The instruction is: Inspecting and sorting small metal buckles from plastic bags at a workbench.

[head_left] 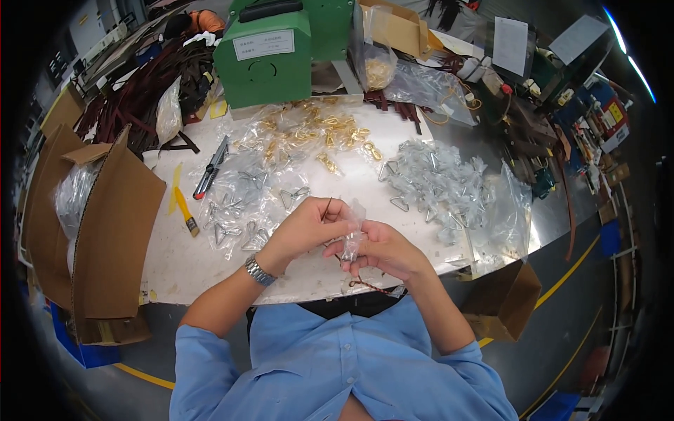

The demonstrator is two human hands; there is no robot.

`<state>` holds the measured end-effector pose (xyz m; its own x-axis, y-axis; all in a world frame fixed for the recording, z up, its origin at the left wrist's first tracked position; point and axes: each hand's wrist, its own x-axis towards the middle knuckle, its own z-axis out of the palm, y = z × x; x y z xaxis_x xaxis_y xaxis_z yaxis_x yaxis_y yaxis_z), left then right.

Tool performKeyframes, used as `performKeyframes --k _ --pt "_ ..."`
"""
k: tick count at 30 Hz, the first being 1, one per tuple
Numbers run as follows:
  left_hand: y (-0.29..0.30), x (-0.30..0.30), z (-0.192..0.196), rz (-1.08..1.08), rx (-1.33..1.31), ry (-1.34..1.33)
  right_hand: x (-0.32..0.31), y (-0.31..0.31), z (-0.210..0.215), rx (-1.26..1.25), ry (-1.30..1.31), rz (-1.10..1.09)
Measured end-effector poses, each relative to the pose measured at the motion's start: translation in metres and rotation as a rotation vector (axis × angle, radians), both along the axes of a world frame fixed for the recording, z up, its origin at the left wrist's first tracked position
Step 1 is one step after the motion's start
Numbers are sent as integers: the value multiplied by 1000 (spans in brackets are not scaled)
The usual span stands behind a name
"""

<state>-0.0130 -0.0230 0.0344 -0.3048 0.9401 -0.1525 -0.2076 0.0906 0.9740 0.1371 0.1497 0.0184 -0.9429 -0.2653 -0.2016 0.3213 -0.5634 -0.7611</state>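
Observation:
Both my hands meet over the near edge of the white worktop. My left hand (312, 228) is closed, thumb and fingers pinching a small clear plastic bag (357, 212). Closed around the lower part of the same bag is my right hand (386, 249). What lies inside the bag is hard to make out. A thin brown braided cord (368, 285) hangs below my fingers, and its upper part is hidden by them. Just beyond my left wrist lie bagged silver metal hooks (226, 231). To the right spreads a pile of bagged silver triangular metal pieces (442, 184).
Bagged gold-coloured clasps (326, 133) lie farther back, before a green machine (263, 63). A box cutter (212, 167) and a yellow-handled brush (186, 212) rest at left, beside a cardboard box (112, 238). Dark strips (140, 98) are heaped behind. Another carton (502, 302) stands below the right edge.

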Motion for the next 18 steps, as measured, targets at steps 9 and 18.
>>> performKeyframes --k 9,18 --pt "5 16 -10 277 195 334 9 -22 15 532 31 -288" --pt "-8 -24 0 445 134 -20 20 -15 38 1122 210 -532"
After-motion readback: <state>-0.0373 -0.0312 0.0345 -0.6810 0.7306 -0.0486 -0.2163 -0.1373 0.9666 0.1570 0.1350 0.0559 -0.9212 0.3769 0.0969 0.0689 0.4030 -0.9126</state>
